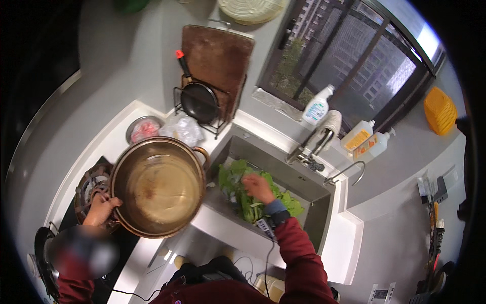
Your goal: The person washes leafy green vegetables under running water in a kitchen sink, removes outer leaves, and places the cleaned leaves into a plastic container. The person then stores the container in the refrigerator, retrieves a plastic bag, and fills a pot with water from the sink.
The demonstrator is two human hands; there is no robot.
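Note:
My left hand (103,209) is closed around the side handle of a large brown-gold pot (164,190). The pot tilts toward me, its worn inside showing, with a little shine on the bottom. It hangs over the counter edge between the stove and the sink. My right hand (258,187) reaches down into the grey sink (316,215), its fingers curled in at a heap of leafy greens (248,205). The leaves partly hide those fingertips. Beside the hand, a blurred pale patch lies over the leaves.
A stove burner (91,187) sits left of the pot. Behind it stand a metal bowl with pinkish contents (144,129), a clear plastic bag (182,129), and a rack with a small frying pan (200,103) and cutting board (217,61). A faucet (309,147) and several bottles line the sink's far side.

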